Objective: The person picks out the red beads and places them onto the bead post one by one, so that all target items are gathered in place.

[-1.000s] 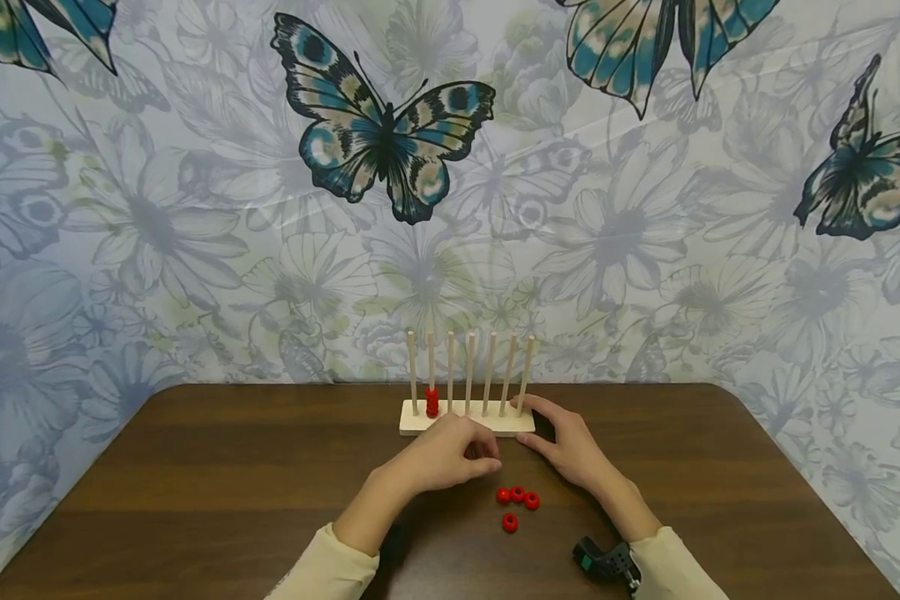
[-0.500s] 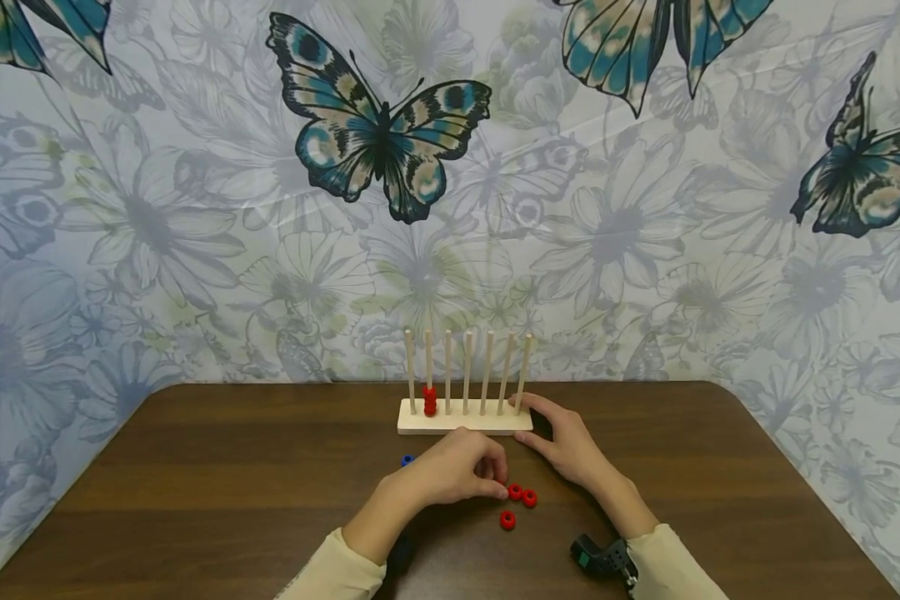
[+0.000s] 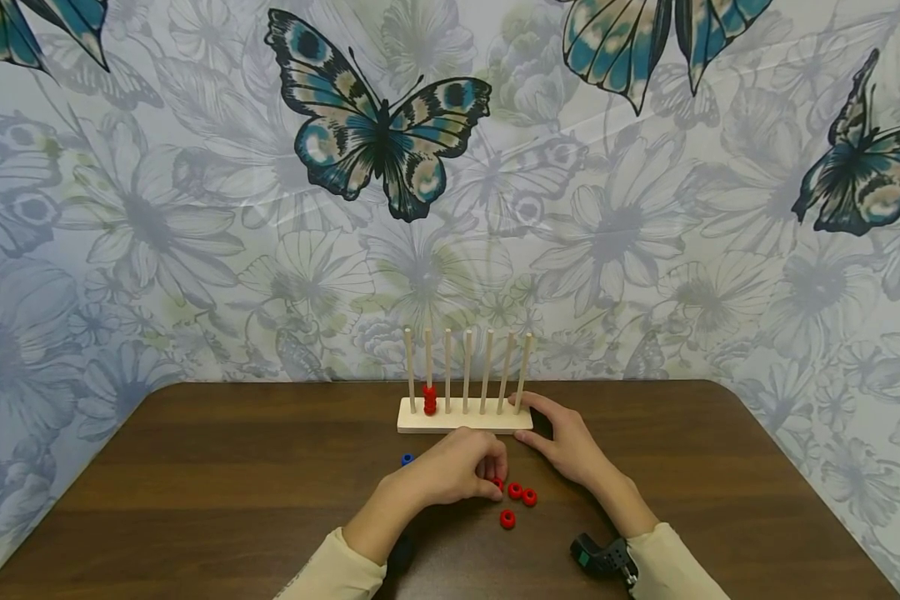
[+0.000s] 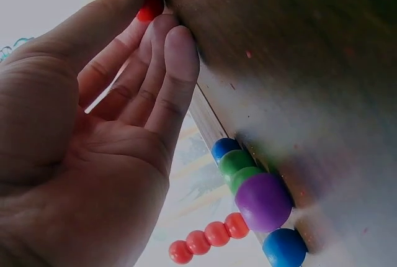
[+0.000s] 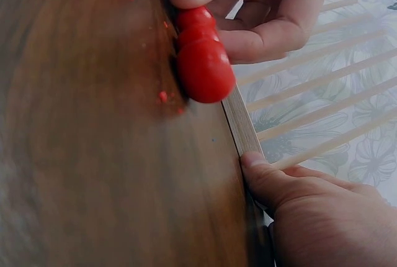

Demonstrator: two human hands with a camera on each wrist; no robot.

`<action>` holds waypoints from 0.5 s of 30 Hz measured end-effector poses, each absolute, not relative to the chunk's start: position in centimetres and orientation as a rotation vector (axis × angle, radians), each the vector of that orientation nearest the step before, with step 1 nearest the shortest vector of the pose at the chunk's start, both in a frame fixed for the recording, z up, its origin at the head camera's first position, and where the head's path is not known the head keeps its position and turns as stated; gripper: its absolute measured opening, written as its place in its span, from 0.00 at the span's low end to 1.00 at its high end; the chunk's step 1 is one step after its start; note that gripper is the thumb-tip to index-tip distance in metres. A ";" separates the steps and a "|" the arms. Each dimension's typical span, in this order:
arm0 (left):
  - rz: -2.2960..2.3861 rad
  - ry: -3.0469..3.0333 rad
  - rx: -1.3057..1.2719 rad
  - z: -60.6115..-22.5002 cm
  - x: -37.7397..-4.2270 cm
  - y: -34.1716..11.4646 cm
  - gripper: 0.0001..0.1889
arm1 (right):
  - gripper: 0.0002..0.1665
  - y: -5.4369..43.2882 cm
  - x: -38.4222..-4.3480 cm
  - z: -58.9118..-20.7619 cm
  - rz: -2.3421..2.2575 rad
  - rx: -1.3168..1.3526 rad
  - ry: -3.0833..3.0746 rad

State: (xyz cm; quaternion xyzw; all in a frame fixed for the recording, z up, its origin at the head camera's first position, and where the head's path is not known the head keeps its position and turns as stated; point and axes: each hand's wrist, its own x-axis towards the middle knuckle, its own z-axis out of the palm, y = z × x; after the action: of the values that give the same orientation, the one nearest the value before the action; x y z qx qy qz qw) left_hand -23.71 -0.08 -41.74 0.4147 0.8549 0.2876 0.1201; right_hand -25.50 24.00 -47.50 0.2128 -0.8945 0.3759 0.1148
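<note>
Low over the table, my left hand (image 3: 450, 467) has thumb and fingertips at a red bead (image 3: 497, 484), pinching it; the fingers partly hide it. Loose red beads (image 3: 515, 491) lie just to its right, another (image 3: 507, 519) nearer the front. A pale wooden peg rack (image 3: 450, 427) stands behind, with several upright pegs and a stack of red beads (image 3: 430, 402) on the second peg from the left. My right hand (image 3: 566, 437) grips the rack's right end, its thumb (image 5: 263, 177) against the front of the base and its fingers reaching behind.
A blue bead (image 3: 407, 459) shows beyond my left wrist. In the left wrist view, a purple bead (image 4: 263, 203), green beads (image 4: 236, 162) and blue beads (image 4: 285, 248) sit on the brown table (image 3: 232, 500). A black device (image 3: 603, 557) is at my right wrist. Patterned cloth hangs behind.
My left hand has moved slightly right and toward me, from in front of the rack to the red beads, and now pinches one. The blue bead came into sight. My right hand stays on the rack.
</note>
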 end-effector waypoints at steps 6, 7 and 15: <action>0.817 2.514 1.228 -41.7 -23.9 -0.1 0.09 | 0.31 24.1 -25.5 -47.3 1.110 0.619 -2.632; 0.817 2.514 1.231 -41.7 -23.9 -0.1 0.09 | 0.31 24.1 -25.5 -47.3 1.106 0.619 -2.633; 0.867 2.500 1.229 -41.3 -24.3 -0.6 0.06 | 0.31 24.1 -25.5 -47.3 1.117 0.613 -2.644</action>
State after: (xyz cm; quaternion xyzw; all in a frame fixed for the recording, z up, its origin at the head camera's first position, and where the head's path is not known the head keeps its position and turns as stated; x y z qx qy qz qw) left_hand -24.28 -0.63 -41.31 0.4187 0.8515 0.2954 0.1115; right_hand -25.46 24.14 -47.27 0.2078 -0.8960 0.3786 0.1031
